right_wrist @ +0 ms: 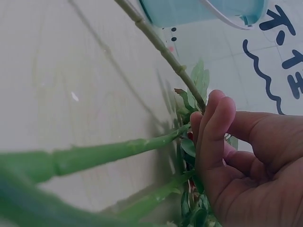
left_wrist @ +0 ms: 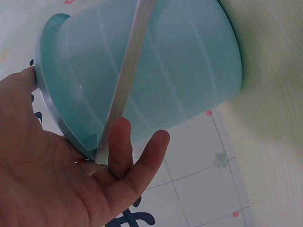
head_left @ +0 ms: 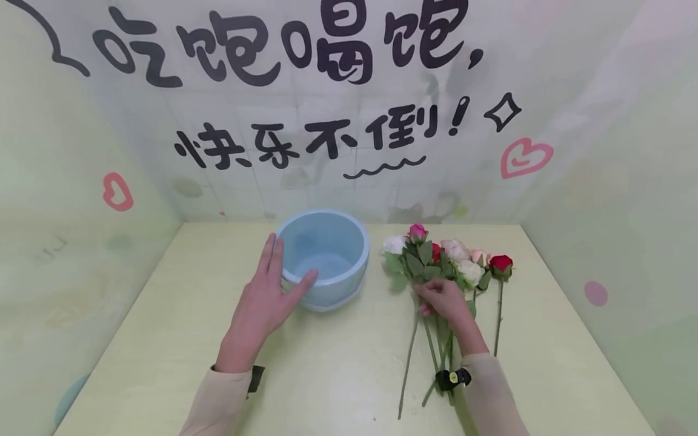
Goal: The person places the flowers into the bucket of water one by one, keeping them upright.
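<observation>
A light blue bucket (head_left: 338,293) stands upright at the back middle of the table. My left hand (head_left: 262,303) is spread against its left front, fingers straight along the side and thumb at the front rim. In the left wrist view the bucket's pale handle (left_wrist: 125,71) passes beside two loosely bent fingers. To the right lies a bunch of roses (head_left: 431,266) in white, pink and red, with green leaves. My right hand (head_left: 444,297) pinches a rose stem (head_left: 409,363) just below the leaves. Which bloom it belongs to is hidden among the others.
A single red rose (head_left: 500,265) lies at the bunch's right, its stem toward the front. Behind the pale yellow table (head_left: 327,381) rises a wall with black lettering (head_left: 305,139); side panels (head_left: 616,230) border it left and right.
</observation>
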The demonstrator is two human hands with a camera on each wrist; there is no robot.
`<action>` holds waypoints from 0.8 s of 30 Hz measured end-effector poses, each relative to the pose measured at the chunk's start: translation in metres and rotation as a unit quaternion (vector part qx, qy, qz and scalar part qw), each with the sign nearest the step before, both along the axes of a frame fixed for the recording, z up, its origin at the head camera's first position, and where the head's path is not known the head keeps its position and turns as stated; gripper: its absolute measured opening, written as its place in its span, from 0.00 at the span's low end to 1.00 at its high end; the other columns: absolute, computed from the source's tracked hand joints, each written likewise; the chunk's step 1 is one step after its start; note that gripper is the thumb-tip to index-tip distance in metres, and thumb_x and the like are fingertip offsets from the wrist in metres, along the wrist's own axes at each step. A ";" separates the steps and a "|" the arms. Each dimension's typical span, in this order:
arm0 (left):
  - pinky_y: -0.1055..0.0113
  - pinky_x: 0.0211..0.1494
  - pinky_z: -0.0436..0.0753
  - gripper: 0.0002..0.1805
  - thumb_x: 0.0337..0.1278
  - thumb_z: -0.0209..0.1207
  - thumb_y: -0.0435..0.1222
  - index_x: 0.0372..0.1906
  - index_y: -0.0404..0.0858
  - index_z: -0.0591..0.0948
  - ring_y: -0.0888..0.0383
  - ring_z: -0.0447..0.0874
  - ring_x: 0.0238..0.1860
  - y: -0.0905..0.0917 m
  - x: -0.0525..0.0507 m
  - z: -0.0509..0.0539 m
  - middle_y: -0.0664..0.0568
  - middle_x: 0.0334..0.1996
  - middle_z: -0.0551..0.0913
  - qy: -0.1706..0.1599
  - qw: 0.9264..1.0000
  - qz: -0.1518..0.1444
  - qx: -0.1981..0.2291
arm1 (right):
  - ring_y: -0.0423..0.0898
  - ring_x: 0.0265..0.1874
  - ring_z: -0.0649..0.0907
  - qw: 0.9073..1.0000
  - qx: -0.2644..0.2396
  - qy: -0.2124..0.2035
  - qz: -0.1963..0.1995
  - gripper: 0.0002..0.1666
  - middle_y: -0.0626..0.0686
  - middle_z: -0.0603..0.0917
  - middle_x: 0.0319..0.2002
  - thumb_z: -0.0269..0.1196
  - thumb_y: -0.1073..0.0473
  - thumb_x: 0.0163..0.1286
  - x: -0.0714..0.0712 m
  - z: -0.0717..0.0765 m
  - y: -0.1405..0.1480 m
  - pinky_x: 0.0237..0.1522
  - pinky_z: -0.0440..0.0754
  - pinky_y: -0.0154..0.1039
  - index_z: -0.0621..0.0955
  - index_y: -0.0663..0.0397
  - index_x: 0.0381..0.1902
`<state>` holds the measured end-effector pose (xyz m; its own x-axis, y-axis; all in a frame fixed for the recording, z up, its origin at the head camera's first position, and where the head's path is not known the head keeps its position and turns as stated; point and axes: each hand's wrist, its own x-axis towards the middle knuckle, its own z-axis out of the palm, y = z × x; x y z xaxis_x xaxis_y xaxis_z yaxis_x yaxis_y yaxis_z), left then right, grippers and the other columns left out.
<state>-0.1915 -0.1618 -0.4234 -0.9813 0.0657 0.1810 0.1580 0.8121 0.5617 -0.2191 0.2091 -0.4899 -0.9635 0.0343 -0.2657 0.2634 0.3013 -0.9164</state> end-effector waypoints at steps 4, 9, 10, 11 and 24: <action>0.34 0.62 0.78 0.60 0.68 0.48 0.74 0.87 0.40 0.44 0.28 0.75 0.66 0.000 0.001 -0.002 0.50 0.87 0.37 -0.006 1.000 -0.002 -0.001 | 0.42 0.23 0.86 1.000 -0.015 0.000 -0.008 0.19 0.63 0.87 0.38 0.67 0.58 0.78 0.004 -0.003 -0.001 0.29 0.86 0.35 0.82 0.73 0.50; 0.35 0.62 0.78 0.60 0.69 0.47 0.74 0.87 0.38 0.44 0.28 0.75 0.67 -0.001 0.002 -0.001 0.49 0.87 0.37 -0.006 1.000 -0.005 -0.004 | 0.41 0.22 0.85 1.000 -0.023 0.001 -0.018 0.18 0.62 0.87 0.37 0.67 0.58 0.77 0.004 -0.005 -0.001 0.27 0.85 0.34 0.83 0.73 0.49; 0.35 0.62 0.78 0.60 0.69 0.48 0.74 0.87 0.38 0.44 0.28 0.74 0.68 -0.002 0.002 0.000 0.49 0.87 0.37 -0.005 1.000 -0.005 -0.004 | 0.41 0.23 0.85 1.000 -0.021 0.001 -0.017 0.18 0.62 0.87 0.36 0.67 0.58 0.77 0.004 -0.005 -0.001 0.27 0.84 0.34 0.83 0.73 0.49; 0.35 0.63 0.77 0.60 0.69 0.48 0.73 0.87 0.38 0.44 0.28 0.74 0.68 -0.002 0.002 0.000 0.49 0.87 0.37 -0.005 1.000 -0.006 -0.004 | 0.41 0.23 0.85 1.000 -0.019 0.001 -0.019 0.18 0.61 0.87 0.35 0.67 0.58 0.77 0.004 -0.005 -0.001 0.27 0.84 0.33 0.83 0.72 0.49; 0.32 0.66 0.73 0.61 0.68 0.47 0.75 0.87 0.39 0.43 0.27 0.66 0.74 -0.004 -0.002 0.003 0.49 0.87 0.36 -0.013 1.000 -0.010 0.002 | 0.42 0.26 0.84 1.000 0.000 0.026 -0.014 0.18 0.60 0.87 0.35 0.66 0.58 0.78 0.001 0.001 -0.002 0.34 0.85 0.36 0.84 0.73 0.50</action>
